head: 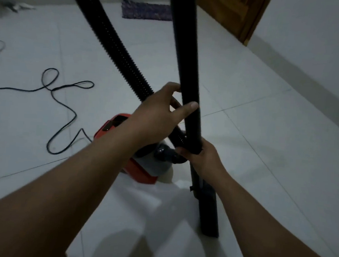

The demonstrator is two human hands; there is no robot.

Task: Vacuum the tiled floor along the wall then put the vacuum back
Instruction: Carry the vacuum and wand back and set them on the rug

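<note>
Both forearms reach forward and down from the near edge toward an upright black wand [186,56], the rigid tube of the vacuum, which rises from the floor and runs out of the top of the view. The left hand [159,117] comes in from the near left with the wrist turned so its back faces up; its thumb lies across the front of the wand and its fingers curl round the far side, so it grasps the tube partway up. The right hand [199,157] comes in from the near right, lower down, and is clenched around the wand where the upper section meets a thinner lower one. Below that hand the tube runs down to a long dark floor nozzle [209,212] resting on the white tiled floor [263,144], near the person. Just left of the wand, partly hidden behind the left wrist, sits the red and grey vacuum body [142,166] on the tiles. A ribbed black hose [117,53] climbs from it, passes behind the left hand and leaves the view at the far top left. A thin black power cord [63,94] lies in loose loops on the floor at the left. At the far side a dark patterned mat [146,9] lies on the tiles, beside a brown wooden door [233,15] set in the pale wall [309,37] that runs along the right.
</note>
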